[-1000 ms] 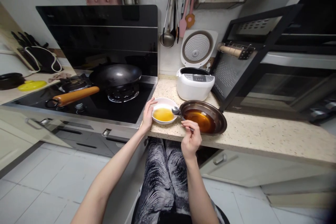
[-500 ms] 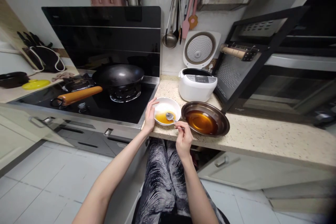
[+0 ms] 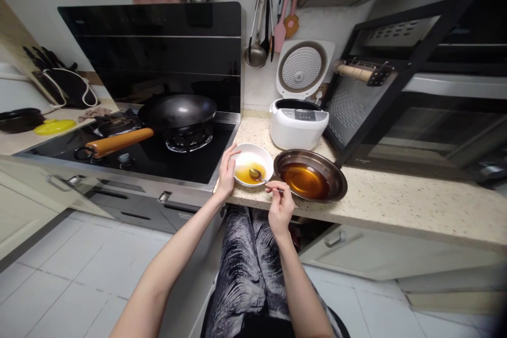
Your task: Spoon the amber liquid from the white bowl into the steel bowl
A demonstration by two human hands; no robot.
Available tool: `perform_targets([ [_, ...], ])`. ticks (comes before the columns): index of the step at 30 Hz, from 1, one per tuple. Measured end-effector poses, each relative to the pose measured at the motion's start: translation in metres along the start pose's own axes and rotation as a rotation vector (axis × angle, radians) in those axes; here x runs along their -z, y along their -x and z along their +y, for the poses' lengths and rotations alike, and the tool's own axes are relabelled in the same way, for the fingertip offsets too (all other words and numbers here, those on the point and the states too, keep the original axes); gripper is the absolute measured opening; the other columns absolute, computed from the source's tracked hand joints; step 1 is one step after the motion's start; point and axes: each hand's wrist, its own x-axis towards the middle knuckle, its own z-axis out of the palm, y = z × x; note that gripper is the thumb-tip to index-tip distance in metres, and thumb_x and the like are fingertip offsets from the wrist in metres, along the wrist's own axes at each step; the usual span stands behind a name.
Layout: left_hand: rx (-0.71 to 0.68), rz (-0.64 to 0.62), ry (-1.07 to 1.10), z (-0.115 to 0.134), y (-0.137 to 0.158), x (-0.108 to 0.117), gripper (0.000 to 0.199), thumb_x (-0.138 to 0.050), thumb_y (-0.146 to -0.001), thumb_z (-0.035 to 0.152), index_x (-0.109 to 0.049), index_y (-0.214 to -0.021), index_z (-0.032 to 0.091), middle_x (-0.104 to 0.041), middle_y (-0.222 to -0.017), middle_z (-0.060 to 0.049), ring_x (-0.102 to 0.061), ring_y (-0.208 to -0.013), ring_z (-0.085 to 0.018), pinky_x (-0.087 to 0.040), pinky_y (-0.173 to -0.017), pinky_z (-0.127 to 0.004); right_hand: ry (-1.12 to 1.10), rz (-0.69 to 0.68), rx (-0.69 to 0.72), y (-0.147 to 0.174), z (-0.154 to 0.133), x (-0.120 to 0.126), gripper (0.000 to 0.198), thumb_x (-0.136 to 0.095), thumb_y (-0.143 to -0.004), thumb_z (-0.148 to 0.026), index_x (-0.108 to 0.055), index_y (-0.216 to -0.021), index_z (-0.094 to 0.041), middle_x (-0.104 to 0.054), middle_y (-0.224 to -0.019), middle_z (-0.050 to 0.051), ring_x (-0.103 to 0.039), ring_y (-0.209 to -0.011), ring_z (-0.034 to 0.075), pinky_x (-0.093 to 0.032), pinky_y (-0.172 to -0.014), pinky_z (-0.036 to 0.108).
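right fingers [image 3: 274, 185] around spoon [image 3: 256, 175], left fingers [image 3: 228, 157] against white bowl [image 3: 250, 152]

White rice cooker [image 3: 299, 129] stands open; to its left a black wok [image 3: 178, 111] sits on the stove [image 3: 170, 166], farther left lies a yellow lid [image 3: 54, 127], above and left of the cooker hang a ladle [image 3: 256, 56] and pink spatula [image 3: 279, 37], and to its right stands a glass-fronted oven [image 3: 439, 129].

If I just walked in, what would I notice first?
Probably the big black wok on the stove, its orange handle pointing left. Next, the white rice cooker on the counter, lid wide open. Up front, the right hand holds a spoon in a white bowl of yellow liquid.
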Motion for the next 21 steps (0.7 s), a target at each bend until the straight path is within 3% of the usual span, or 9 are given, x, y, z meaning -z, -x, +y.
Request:
perform_targets([
  [7,-0.001,-0.008,-0.021,0.0006,-0.0002,0.0005,0.038,-0.041,-0.103,0.046,-0.066,-0.117,0.022,-0.055,-0.148,-0.011,-0.05,-0.14,-0.028,-0.034,-0.121,-0.051,-0.082,0.074,-0.069,0.0024,-0.0005,-0.0032,0.02,-0.049,-0.102,-0.03,-0.063,-0.092,-0.02,-0.067,-0.088,0.003,-0.064,-0.076,0.013,-0.054,-0.072,0.028],
  [21,-0.025,-0.016,-0.035,0.0004,-0.0006,0.0001,0.038,-0.041,-0.103,0.046,-0.066,-0.118,0.021,-0.055,-0.148,-0.012,-0.05,-0.14,-0.028,-0.035,-0.12,-0.052,-0.084,0.137,-0.037,-0.0017,-0.006,0.0004,0.019,-0.049,-0.102,-0.03,-0.061,-0.092,-0.02,-0.066,-0.089,0.003,-0.064,-0.077,0.014,-0.055,-0.074,0.03],
])
